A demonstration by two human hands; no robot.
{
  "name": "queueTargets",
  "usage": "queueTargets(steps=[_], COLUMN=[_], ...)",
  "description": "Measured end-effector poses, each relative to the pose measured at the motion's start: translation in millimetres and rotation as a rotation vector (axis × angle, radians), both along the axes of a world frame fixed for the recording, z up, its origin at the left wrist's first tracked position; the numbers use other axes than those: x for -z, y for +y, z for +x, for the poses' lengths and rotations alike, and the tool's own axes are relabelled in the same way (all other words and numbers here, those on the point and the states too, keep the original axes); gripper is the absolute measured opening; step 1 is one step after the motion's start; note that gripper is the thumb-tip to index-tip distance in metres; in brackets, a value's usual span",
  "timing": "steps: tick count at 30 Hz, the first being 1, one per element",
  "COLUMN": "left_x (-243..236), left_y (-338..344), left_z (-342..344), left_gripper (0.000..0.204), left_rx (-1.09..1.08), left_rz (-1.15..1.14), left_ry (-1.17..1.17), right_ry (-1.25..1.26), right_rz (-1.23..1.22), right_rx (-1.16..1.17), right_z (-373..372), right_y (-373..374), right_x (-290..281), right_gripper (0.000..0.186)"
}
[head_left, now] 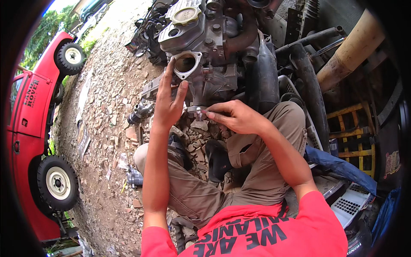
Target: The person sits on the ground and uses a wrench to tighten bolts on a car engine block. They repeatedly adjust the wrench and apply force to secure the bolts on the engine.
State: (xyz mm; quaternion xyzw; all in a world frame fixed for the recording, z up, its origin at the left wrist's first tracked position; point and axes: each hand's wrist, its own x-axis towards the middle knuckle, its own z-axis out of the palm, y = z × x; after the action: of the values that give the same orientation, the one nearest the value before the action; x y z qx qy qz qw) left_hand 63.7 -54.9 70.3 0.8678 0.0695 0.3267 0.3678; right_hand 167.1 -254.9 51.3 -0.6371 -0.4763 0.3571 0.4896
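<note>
From here I make out black capitals (246, 237) across the red shirt (306, 227) and dark lettering (31, 95) on the red vehicle (32, 137).

Sunlit stony ground (102, 124), red vehicle (34, 124), green foliage (45, 36)

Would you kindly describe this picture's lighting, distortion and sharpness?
Head view: bright light washes out the ground at the upper left; the fisheye bends the red vehicle along the left rim; corners are black; the left hand and right hand look fairly sharp.
</note>
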Motion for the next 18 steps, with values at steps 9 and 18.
queueTargets(steps=[9,18], left_x=[-1.7,6.9], left_y=[-6.1,-39.9], left_z=[2.6,0.9], left_gripper=[0.054,0.015], left_rx=[-0.016,-0.104], left_rz=[-0.011,-0.303], left_ry=[-0.110,-0.301], right_ry=[0.246,-0.082], right_rz=[0.177,0.063], right_rx=[0.089,0.306], right_z=[29.7,56.1], right_y=[8.4,-17.4], right_x=[23.0,36.2], right_gripper=[0.036,0.036])
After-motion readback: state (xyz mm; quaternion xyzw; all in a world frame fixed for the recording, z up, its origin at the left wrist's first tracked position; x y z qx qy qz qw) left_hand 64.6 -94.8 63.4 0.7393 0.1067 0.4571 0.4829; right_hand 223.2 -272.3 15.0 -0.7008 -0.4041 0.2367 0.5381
